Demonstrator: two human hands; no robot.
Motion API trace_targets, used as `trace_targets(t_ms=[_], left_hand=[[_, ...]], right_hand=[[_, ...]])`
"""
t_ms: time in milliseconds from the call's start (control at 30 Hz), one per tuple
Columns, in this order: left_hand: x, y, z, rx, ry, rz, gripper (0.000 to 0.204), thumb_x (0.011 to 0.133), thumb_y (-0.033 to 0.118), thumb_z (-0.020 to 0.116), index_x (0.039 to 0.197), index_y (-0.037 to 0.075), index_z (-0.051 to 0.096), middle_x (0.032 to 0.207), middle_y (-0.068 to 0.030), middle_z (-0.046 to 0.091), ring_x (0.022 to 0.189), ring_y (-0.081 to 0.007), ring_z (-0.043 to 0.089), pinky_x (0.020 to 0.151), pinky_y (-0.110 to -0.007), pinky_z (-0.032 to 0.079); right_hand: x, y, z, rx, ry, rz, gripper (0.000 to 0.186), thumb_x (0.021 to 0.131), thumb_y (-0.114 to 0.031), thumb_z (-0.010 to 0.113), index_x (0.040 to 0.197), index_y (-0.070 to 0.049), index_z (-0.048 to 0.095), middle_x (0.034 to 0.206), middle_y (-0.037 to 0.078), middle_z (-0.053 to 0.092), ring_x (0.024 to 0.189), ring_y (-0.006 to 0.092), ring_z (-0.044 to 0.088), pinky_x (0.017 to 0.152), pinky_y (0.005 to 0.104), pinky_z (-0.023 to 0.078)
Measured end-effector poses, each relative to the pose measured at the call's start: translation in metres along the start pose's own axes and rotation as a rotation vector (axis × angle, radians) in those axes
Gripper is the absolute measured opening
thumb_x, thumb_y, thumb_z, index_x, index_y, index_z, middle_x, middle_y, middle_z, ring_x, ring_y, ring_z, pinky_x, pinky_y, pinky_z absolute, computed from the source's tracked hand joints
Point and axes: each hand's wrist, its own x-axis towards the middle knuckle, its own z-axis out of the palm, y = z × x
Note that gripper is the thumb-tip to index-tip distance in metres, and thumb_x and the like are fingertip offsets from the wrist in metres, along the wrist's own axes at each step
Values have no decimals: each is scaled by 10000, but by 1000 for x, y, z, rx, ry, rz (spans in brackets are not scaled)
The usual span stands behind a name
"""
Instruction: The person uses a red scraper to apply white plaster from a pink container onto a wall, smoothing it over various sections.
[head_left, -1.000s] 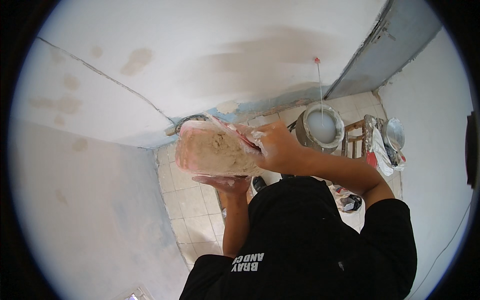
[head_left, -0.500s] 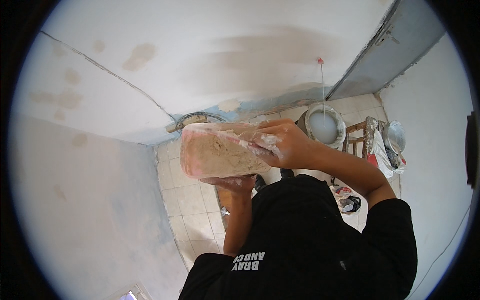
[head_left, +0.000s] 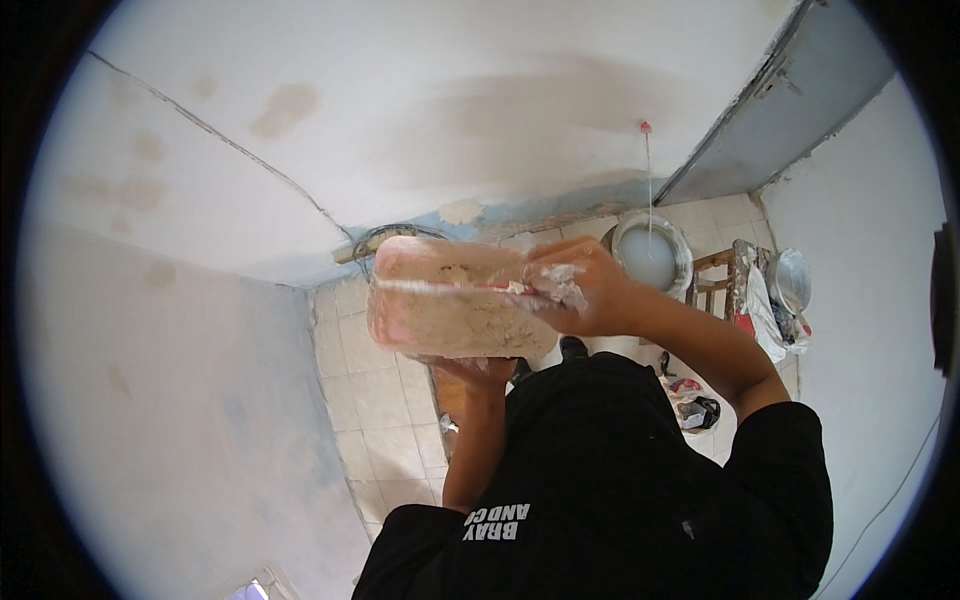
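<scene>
Head view: pinkish plaster-smeared flat board (a hawk) loaded with beige plaster (head_left: 450, 310) sits centre frame, tilted toward the camera. Left hand (head_left: 480, 370) is under it, supporting from below, fingers curled on the underside; the grip itself is partly hidden. Right hand (head_left: 580, 290), plaster-caked, is clenched around the handle of a thin white-edged trowel blade (head_left: 440, 285) that lies across the board's upper part, touching the plaster.

White plastered wall with beige patches (head_left: 300, 130) fills the upper half; some patches look filled, others look darker or damp. My read: board is well loaded and nothing is on the wall at this instant, so the loading part looks done and the spreading is left.

Round white bucket of pale liquid (head_left: 650, 255) stands on the tiled floor (head_left: 370, 400) at upper right, and a wooden stool with cloths (head_left: 745, 290) is just beside it.
</scene>
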Motion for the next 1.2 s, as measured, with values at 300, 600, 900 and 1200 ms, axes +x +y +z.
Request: trace_targets(t_ms=[300,600,900,1200], left_hand=[[-4,-2,-3,4,-59,15,1137,768,321,740,1445,197,-165,1482,-178,81,1343,-333,255,1092,-488,250],[7,11,-12,154,-19,-30,1160,762,303,745,1443,222,-189,1488,-186,61,1340,-359,251,1089,-508,252],[-3,-2,-10,-18,23,-69,1077,800,367,697,1447,224,-152,1478,-183,133,1344,-314,268,1090,-490,267],[-5,0,-9,-43,-20,-40,1066,804,377,690,1449,222,-145,1480,-179,132,1345,-314,266,1093,-489,261]], right_hand=[[15,11,18,25,-68,116,336,724,-114,653,1051,-36,652,879,153,655,847,313,620,765,380,502],[6,10,2,44,118,102,320,706,-141,619,992,-4,662,791,204,629,743,375,591,662,391,481],[2,5,5,29,-74,184,181,702,-109,665,861,-25,646,808,145,636,682,345,577,618,370,470],[-18,-8,1,198,221,375,271,762,-154,677,1001,-27,670,800,156,657,643,308,598,626,361,466]])
